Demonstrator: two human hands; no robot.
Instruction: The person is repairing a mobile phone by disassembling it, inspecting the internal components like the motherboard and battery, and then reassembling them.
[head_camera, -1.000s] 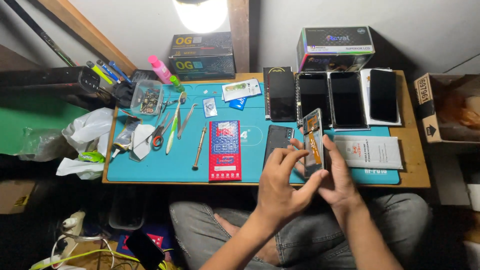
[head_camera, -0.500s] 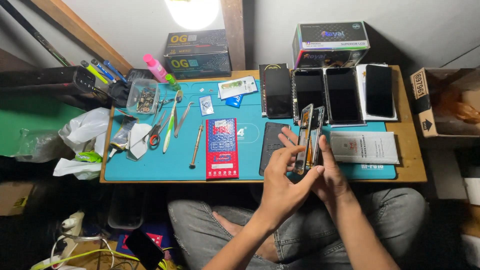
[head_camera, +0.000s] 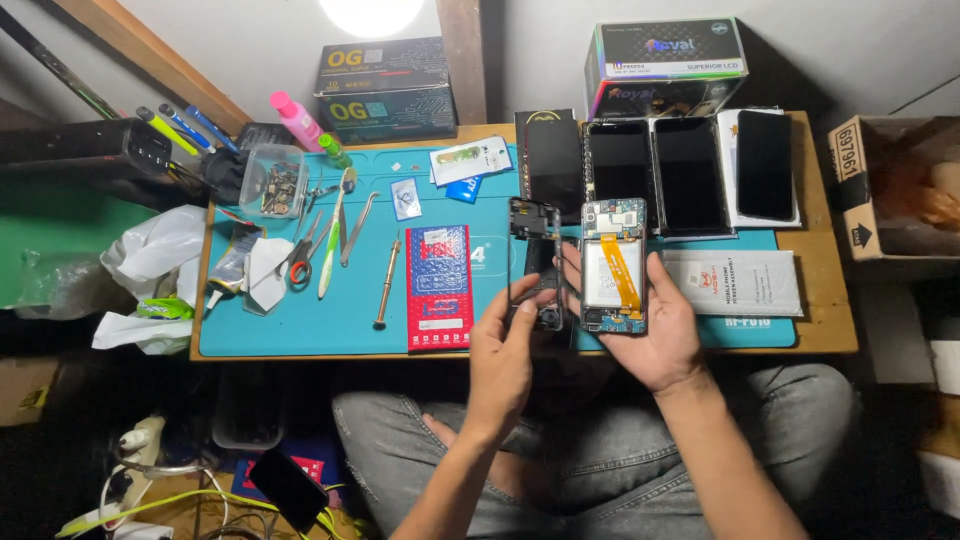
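Above the blue mat (head_camera: 350, 310) on the surface, the left hand (head_camera: 505, 355) pinches a black phone frame (head_camera: 533, 262) just left of the opened phone (head_camera: 613, 265) grasped by the right hand (head_camera: 665, 335); both long axes run parallel, pointing away from the person.

Dark boxes (head_camera: 385, 88) behind; black screens (head_camera: 690, 172) (perhaps four).

Low wooden table (head_camera: 830, 335) against a pale wall (head_camera: 250, 40), bright lamp (head_camera: 372, 12) overhead.
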